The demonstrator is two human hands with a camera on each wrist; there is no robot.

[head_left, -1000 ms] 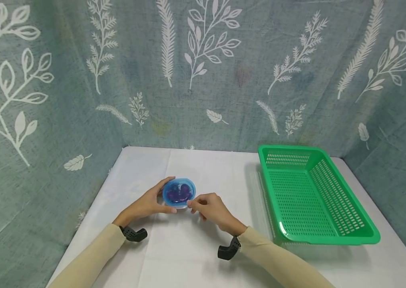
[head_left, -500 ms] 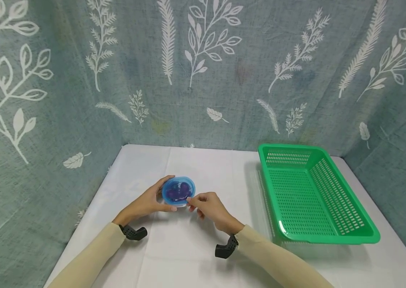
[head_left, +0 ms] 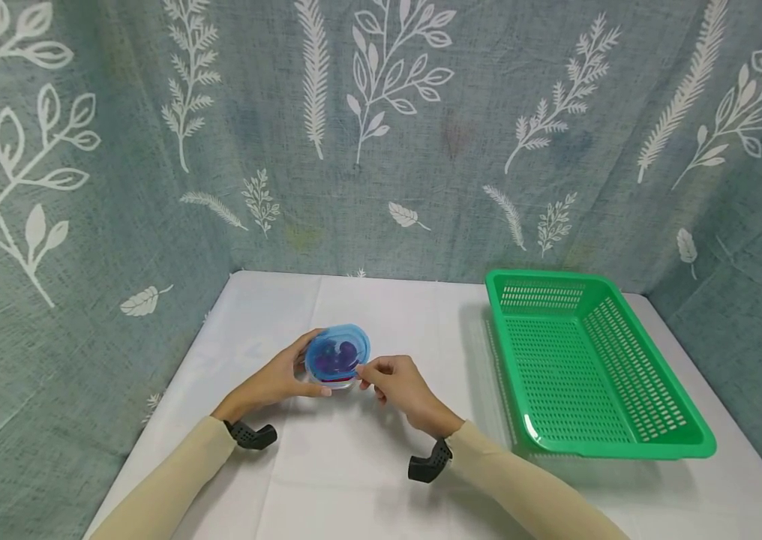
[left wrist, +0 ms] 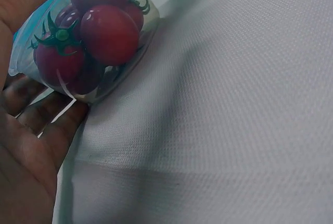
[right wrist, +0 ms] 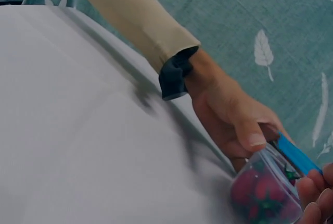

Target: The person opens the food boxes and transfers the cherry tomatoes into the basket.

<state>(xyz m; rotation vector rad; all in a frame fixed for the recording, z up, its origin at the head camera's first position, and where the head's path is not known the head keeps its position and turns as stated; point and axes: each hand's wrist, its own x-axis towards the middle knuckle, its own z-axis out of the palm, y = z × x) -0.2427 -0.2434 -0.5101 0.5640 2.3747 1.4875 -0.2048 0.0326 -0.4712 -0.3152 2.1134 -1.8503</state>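
Observation:
A clear plastic food container (head_left: 342, 384) with a see-through blue lid (head_left: 338, 351) is at mid-table. Red cherry tomatoes (left wrist: 110, 35) with green stems lie inside it; from above they look purple through the lid. My left hand (head_left: 277, 379) grips the container from its left side, thumb at the front. At the front right corner, my right hand (head_left: 400, 391) pinches the lid's edge. The lid stands tilted, its near side raised off the container, and red shows in the gap beneath it. In the right wrist view the blue lid (right wrist: 297, 153) angles away from the container's rim.
A green slotted plastic basket (head_left: 508, 367) stands on the right of the white cloth-covered table (head_left: 340, 480). Behind and at both sides hangs a grey-green curtain (head_left: 421, 247) with white leaf prints.
The lid's near edge has come up off the container, and the lid has shifted slightly up and away. My right hand has moved slightly with it; my left hand has stayed put.

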